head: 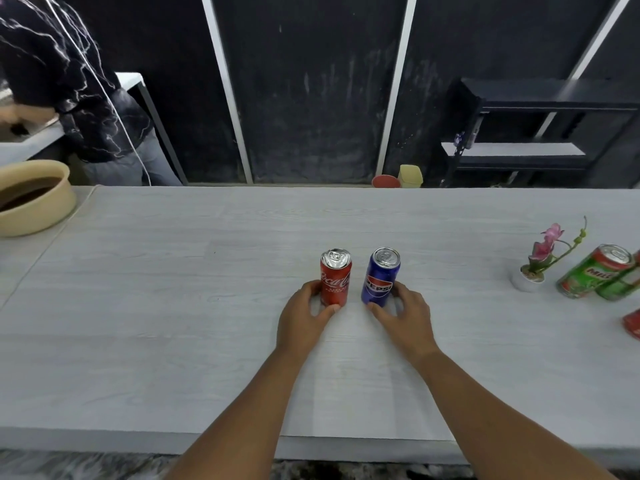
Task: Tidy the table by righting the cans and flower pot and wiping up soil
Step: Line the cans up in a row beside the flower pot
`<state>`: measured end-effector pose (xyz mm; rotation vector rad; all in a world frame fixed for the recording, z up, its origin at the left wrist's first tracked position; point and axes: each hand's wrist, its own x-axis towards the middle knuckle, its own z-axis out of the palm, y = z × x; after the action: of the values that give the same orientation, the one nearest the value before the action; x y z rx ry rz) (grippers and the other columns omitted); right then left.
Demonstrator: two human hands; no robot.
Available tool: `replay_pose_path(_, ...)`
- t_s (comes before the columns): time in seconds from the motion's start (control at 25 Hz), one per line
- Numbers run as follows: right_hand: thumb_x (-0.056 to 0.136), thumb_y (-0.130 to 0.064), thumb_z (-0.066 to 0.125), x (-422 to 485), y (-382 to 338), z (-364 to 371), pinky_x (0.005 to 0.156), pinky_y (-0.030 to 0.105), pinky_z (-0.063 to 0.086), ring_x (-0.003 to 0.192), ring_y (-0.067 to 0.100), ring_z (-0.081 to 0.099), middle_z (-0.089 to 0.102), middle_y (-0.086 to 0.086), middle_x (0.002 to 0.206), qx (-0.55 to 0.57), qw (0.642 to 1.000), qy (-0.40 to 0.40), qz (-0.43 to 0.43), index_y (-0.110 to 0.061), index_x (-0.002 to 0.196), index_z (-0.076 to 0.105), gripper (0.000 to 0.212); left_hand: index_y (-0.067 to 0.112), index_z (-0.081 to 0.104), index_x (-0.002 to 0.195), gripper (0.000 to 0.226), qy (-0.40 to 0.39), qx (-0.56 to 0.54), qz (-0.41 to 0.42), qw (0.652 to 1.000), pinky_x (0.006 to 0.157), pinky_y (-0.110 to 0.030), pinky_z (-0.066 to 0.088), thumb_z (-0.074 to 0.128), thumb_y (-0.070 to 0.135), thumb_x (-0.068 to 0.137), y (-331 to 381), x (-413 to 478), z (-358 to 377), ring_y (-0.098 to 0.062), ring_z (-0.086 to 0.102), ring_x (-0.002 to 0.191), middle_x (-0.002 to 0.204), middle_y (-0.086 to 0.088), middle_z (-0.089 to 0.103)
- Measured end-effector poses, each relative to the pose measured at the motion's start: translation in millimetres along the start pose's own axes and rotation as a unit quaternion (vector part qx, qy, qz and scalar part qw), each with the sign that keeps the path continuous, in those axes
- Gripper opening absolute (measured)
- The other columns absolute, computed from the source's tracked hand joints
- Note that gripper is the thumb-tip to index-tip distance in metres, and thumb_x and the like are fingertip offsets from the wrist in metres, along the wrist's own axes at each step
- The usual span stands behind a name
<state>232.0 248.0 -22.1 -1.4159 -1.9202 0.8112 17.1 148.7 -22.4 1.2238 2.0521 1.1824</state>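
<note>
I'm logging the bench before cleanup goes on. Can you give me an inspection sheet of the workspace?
Surface: grey table, no soil seen.
Job's things: red can and blue can upright, side by side, not touching; flower pot upright at right; two green cans beside it, seemingly upright.
Clutter: tan bowl at left; red item cut off at right edge.
Grippers: left hand grips the red can's base; right hand grips the blue can's base.
Cables: white cable behind the table, far left.
Surroundings: another person back left; black shelf back right.
</note>
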Motion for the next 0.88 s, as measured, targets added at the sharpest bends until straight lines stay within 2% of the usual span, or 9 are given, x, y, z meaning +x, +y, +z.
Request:
replay_pose_path(0.12, 0.082, -0.048, 0.086, 1.5, 2.7, 2.1, 0.096, 0.031, 0.043, 0.113, 0.015, 0.059, 0.071, -0.005, 0.119, -0.015, 1.000, -0.001, -0.006, -0.031, 0.136, 0.066, 0.060, 0.035, 0.062, 0.140, 0.059, -0.005, 0.009, 0.000, 1.000, 0.096, -0.013, 0.045, 0.085, 0.047, 0.087, -2.3, 0.2, 1.0, -0.003, 0.063, 0.124, 0.134, 0.019, 0.069)
replay_pose_path(0.2, 0.083, -0.049, 0.084, 2.4, 3.1, 2.0, 0.097, 0.032, 0.044, 0.115, 0.018, 0.060, 0.071, -0.003, 0.120, -0.021, 1.000, -0.005, -0.008, -0.030, 0.137, 0.065, 0.060, 0.033, 0.062, 0.142, 0.060, -0.005, 0.015, 0.000, 1.000, 0.103, -0.026, 0.052, 0.084, 0.046, 0.088, -2.0, 0.8, 0.3, -0.004, 0.062, 0.125, 0.136, 0.016, 0.069)
replay_pose_path(0.28, 0.084, -0.048, 0.084, 2.0, 3.5, 1.6, 0.102, 0.032, 0.042, 0.122, 0.020, 0.058, 0.070, -0.001, 0.127, -0.018, 1.000, -0.013, -0.006, -0.028, 0.141, 0.063, 0.063, 0.030, 0.060, 0.146, 0.064, -0.010, 0.012, -0.003, 1.000, 0.111, -0.037, 0.052, 0.085, 0.042, 0.089, -0.6, -0.8, -0.4, -0.007, 0.061, 0.130, 0.140, 0.013, 0.067)
replay_pose_path(0.36, 0.086, -0.048, 0.083, -2.7, 4.4, -2.1, 0.110, 0.034, 0.041, 0.135, 0.019, 0.052, 0.062, -0.002, 0.141, -0.001, 0.999, -0.035, 0.003, -0.028, 0.152, 0.053, 0.075, 0.026, 0.054, 0.153, 0.072, -0.002, 0.025, -0.010, 1.000, 0.117, -0.038, 0.047, 0.085, 0.039, 0.090, -0.4, -14.3, 1.7, -0.012, 0.056, 0.139, 0.149, 0.008, 0.062)
replay_pose_path(0.44, 0.090, -0.049, 0.080, -12.8, 7.8, -8.8, 0.120, 0.038, 0.038, 0.147, 0.017, 0.040, 0.050, -0.002, 0.155, 0.001, 0.999, -0.043, 0.014, -0.025, 0.161, 0.041, 0.085, 0.024, 0.048, 0.158, 0.075, 0.027, 0.057, -0.018, 0.998, 0.122, -0.035, 0.041, 0.081, 0.041, 0.093, -4.2, -41.4, 6.4, -0.014, 0.048, 0.147, 0.156, 0.006, 0.055)
replay_pose_path(0.52, 0.095, -0.046, 0.075, -29.8, 19.0, -17.5, 0.123, 0.042, 0.036, 0.151, 0.021, 0.037, 0.049, 0.002, 0.159, -0.036, 0.999, -0.004, 0.006, -0.021, 0.161, 0.042, 0.077, 0.028, 0.048, 0.157, 0.069, 0.031, 0.089, 0.011, 0.995, 0.127, -0.033, 0.032, 0.074, 0.050, 0.097, -4.4, -73.2, 17.1, -0.013, 0.037, 0.154, 0.162, 0.006, 0.049)
replay_pose_path(0.68, 0.100, -0.043, 0.069, -63.8, 48.4, -51.9, 0.125, 0.047, 0.033, 0.152, 0.027, 0.037, 0.052, 0.002, 0.159, -0.108, 0.994, 0.030, 0.003, -0.022, 0.158, 0.048, 0.065, 0.033, 0.052, 0.153, 0.055, -0.052, 0.126, 0.119, 0.984, 0.129, -0.030, 0.032, 0.062, 0.054, 0.102, 17.2, -101.7, 67.5, 0.002, 0.031, 0.152, 0.159, 0.014, 0.049)
replay_pose_path(0.8, 0.102, -0.042, 0.066, -75.1, 76.5, -93.7, 0.129, 0.050, 0.026, 0.156, 0.027, 0.032, 0.045, 0.001, 0.165, -0.129, 0.990, 0.041, 0.041, -0.022, 0.161, 0.044, 0.066, 0.040, 0.048, 0.154, 0.053, -0.112, 0.117, 0.153, 0.975, 0.121, -0.006, 0.017, 0.057, 0.056, 0.104, 52.6, -96.8, 119.8, 0.012, 0.027, 0.147, 0.157, 0.027, 0.043)
replay_pose_path(0.88, 0.103, -0.039, 0.067, -75.8, 98.7, -133.2, 0.129, 0.050, 0.026, 0.156, 0.027, 0.032, 0.045, 0.002, 0.165, -0.122, 0.986, 0.073, 0.092, -0.021, 0.159, 0.046, 0.063, 0.041, 0.048, 0.154, 0.052, -0.148, 0.101, 0.165, 0.970, 0.113, 0.003, 0.011, 0.058, 0.053, 0.105, 76.7, -91.1, 157.6, 0.014, 0.029, 0.144, 0.150, 0.032, 0.039)
